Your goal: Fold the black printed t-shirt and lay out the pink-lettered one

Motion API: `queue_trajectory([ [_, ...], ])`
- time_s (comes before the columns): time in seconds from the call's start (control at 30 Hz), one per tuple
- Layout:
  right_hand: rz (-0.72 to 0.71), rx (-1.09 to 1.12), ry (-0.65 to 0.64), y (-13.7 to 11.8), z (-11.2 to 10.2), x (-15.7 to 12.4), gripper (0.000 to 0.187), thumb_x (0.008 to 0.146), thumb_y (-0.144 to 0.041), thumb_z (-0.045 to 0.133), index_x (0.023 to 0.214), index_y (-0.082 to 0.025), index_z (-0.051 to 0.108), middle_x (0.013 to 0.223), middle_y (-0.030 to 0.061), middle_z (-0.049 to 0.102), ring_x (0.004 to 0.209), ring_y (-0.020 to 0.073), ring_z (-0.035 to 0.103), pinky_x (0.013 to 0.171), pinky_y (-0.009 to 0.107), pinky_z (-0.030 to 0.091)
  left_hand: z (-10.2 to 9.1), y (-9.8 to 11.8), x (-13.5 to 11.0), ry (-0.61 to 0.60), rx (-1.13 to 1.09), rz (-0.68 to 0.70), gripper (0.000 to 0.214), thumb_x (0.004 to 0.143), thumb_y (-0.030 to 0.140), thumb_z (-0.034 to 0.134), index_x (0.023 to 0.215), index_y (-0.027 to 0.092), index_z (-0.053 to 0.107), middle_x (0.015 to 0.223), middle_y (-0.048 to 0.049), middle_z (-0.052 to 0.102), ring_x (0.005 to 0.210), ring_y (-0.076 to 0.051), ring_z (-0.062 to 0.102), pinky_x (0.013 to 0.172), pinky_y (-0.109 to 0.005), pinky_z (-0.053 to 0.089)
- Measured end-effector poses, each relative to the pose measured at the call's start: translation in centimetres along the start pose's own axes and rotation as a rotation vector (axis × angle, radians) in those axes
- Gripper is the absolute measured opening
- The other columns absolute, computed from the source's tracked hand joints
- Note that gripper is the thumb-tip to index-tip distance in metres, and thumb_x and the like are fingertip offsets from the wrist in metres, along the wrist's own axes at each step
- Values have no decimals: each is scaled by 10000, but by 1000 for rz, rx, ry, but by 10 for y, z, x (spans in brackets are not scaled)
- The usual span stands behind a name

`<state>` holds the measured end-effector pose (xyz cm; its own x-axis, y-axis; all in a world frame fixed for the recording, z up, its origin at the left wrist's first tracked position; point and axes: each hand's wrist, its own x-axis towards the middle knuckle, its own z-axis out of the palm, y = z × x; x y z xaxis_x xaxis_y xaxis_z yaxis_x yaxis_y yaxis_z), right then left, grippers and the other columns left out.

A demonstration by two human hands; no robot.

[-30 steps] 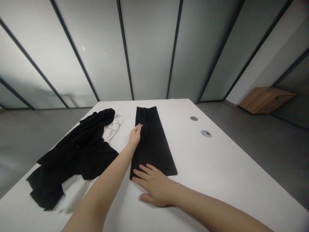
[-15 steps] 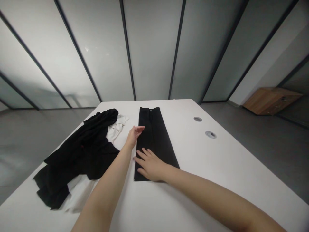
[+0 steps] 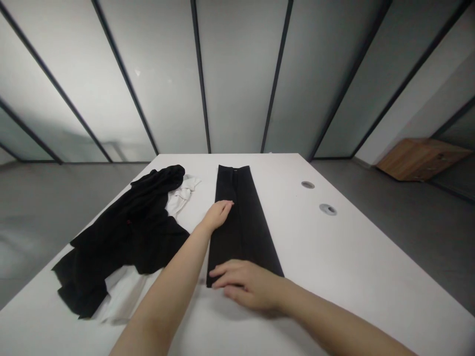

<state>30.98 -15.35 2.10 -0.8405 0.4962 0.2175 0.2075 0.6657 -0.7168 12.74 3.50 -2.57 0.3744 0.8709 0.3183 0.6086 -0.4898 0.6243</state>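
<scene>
Black trousers [image 3: 256, 232] lie folded lengthwise on the white table [image 3: 319, 267], with the waistband at the far end. My left hand [image 3: 218, 215] rests palm down on their left side, about halfway along, its fingers close together and slightly bent over the cloth. Over the near end is my right hand [image 3: 248, 284], open, with its fingers stretched to the left and a little apart. The fingertips are by the near left corner, and the hand covers part of the near edge. Neither hand visibly grips the fabric.
Left of the trousers lies a loose heap of black clothing [image 3: 137, 232], with white cloth [image 3: 181, 195] showing beneath it. Two round grommets [image 3: 328, 209] are set into the table's right side. Frosted glass panels [image 3: 237, 74] stand behind, and a wooden cabinet [image 3: 419, 158] is on the floor at right.
My left hand has turned palm down and moved right onto the trousers. My right hand has slid toward me, from the lower part of the cloth to its near edge.
</scene>
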Motion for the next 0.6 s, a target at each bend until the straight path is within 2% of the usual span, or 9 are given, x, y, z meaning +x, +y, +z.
queue_trajectory([
  [0.1,172,-127,400,31,-19,-11,278,1070,-239,503,1177,-214,758,1201,89,771,1131,220,701,1028,389,536,5,19,-2,-29,238,77,469,1055,406,425,1298,161,743,1385,-126,719,1333,-273,634,1197,-429,442],
  [0.13,218,-203,479,42,-25,-15,263,1063,-225,506,1134,-214,759,1139,88,773,1078,227,702,993,401,543,8,25,-3,-24,304,63,479,1053,400,431,1339,146,720,1417,-139,698,1363,-285,610,1212,-436,422],
  [0.2,318,-357,548,61,-34,-22,240,1048,-201,520,1104,-209,753,1086,87,757,1024,241,688,949,419,544,19,34,-6,-18,410,-25,559,1057,418,416,1451,83,629,1501,-191,624,1436,-333,543,1232,-480,383],
  [0.27,406,-473,520,73,-38,-26,224,1034,-185,540,1105,-199,752,1071,91,735,1003,249,671,932,422,539,31,37,-11,-27,486,-142,677,1057,479,398,1550,27,505,1592,-247,509,1509,-395,444,1246,-544,337],
  [0.37,462,-564,399,76,-35,-25,186,1003,-194,605,1108,-196,758,1064,93,705,983,251,650,922,414,531,46,35,-18,-52,541,-219,779,1042,564,392,1622,44,399,1673,-254,380,1576,-434,310,1275,-589,250],
  [0.5,443,-563,317,67,-27,-20,163,1006,-210,606,1051,-205,763,1010,79,708,952,236,651,894,378,527,49,34,-22,-89,579,-195,793,1036,590,376,1640,77,379,1696,-231,349,1592,-434,268,1283,-596,213],
  [0.6,332,-459,299,63,-26,-21,206,1015,-192,559,1014,-213,763,968,59,740,922,210,684,859,334,537,45,39,-23,-122,605,-184,807,1039,585,371,1637,42,370,1702,-253,317,1595,-435,258,1287,-585,206],
])
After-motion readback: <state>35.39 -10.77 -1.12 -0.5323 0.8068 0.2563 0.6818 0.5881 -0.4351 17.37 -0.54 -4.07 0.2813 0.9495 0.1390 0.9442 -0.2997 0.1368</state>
